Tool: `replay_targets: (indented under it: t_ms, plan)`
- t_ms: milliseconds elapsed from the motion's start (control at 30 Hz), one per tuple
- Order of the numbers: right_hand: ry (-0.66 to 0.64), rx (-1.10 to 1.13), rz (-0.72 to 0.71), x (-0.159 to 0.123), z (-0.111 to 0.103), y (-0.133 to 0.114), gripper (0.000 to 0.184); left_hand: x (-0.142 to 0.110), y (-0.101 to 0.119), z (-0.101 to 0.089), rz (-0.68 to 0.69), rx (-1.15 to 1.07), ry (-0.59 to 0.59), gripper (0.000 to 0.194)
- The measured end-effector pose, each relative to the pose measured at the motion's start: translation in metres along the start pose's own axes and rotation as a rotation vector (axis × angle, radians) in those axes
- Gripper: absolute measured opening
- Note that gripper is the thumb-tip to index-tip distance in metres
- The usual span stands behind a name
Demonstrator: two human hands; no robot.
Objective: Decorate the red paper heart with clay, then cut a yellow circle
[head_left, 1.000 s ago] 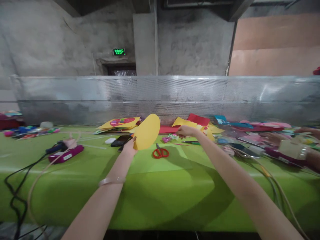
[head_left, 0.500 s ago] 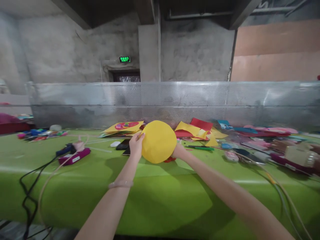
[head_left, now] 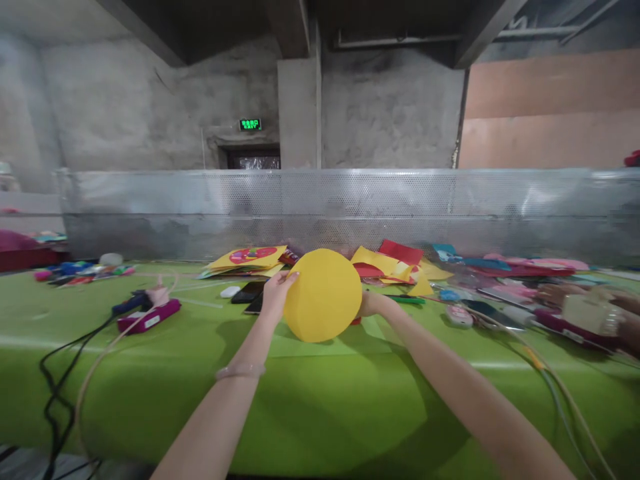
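A round yellow sheet [head_left: 324, 295], like paper or thin felt, is held up facing me above the green table. My left hand [head_left: 277, 291] pinches its left edge, the thumb on the front face. My right hand [head_left: 373, 303] is at the sheet's right edge, partly behind it; its fingers are hidden, so I cannot tell whether they grip the sheet. A small red piece [head_left: 356, 321] peeks out below the sheet near my right hand. Behind my left hand lie a dark phone [head_left: 249, 292] and a white case [head_left: 230, 292].
Yellow sheets with a red design [head_left: 250, 257] lie back left; yellow and red scraps [head_left: 395, 260] lie back right, near a green-handled tool [head_left: 407, 300]. Purple power strip [head_left: 150, 317] and cables are left. A co-worker's hand [head_left: 629, 327] shows far right. A perforated metal screen [head_left: 375, 207] stands behind.
The yellow sheet has shifted slightly right and down. My right hand has moved right with its edge, while my left hand stays on the left edge. The red piece below shows less.
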State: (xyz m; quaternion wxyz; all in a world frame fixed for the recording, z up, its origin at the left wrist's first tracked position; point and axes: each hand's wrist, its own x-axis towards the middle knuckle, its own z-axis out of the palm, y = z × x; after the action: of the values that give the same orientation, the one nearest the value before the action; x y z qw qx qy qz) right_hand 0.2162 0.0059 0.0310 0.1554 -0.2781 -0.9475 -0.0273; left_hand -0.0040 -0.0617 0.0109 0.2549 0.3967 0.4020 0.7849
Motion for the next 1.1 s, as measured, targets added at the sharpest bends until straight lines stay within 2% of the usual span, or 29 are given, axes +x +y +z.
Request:
replay_targets:
  t_ms: [133, 233, 300, 433, 500, 567, 633, 700, 800, 933, 1100]
  plan:
    - [-0.019, 0.174, 0.037, -0.007, -0.006, 0.026, 0.034, -0.002, 0.001, 0.000, -0.021, 0.035, -0.052, 0.033]
    - [0.059, 0.289, 0.125, -0.007, -0.015, 0.045, 0.022, -0.002, 0.001, 0.000, -0.030, 0.054, -0.064, 0.033]
    - [0.140, 0.353, 0.185, -0.006, -0.023, 0.054, 0.025, -0.003, 0.001, 0.001, -0.046, 0.063, -0.082, 0.033]
    - [0.321, 0.589, 0.224, -0.007, -0.034, 0.048, 0.038, -0.006, 0.001, 0.003, -0.091, 0.128, -0.215, 0.036]
    - [0.323, 0.738, 0.180, -0.008, -0.033, 0.037, 0.037, -0.007, 0.000, 0.004, -0.111, 0.171, -0.297, 0.036]
    - [0.250, 0.802, 0.120, -0.008, -0.030, 0.026, 0.032, -0.008, 0.000, 0.006, -0.126, 0.195, -0.322, 0.034]
    - [0.188, 0.816, 0.080, -0.007, -0.025, 0.020, 0.029, -0.009, 0.001, 0.007, -0.132, 0.202, -0.319, 0.032]
    - [0.197, 0.860, 0.073, -0.006, -0.022, 0.020, 0.027, -0.010, 0.001, 0.008, -0.132, 0.190, -0.333, 0.032]
    - [0.332, 0.964, 0.135, -0.004, -0.021, 0.027, 0.028, -0.012, 0.003, 0.007, -0.140, 0.177, -0.332, 0.035]
    - [0.542, 1.032, 0.260, -0.003, -0.027, 0.036, 0.029, -0.011, 0.003, 0.005, -0.147, 0.209, -0.235, 0.034]
    - [0.646, 1.045, 0.370, -0.006, -0.031, 0.040, 0.034, -0.006, 0.001, 0.004, -0.161, 0.169, -0.159, 0.027]
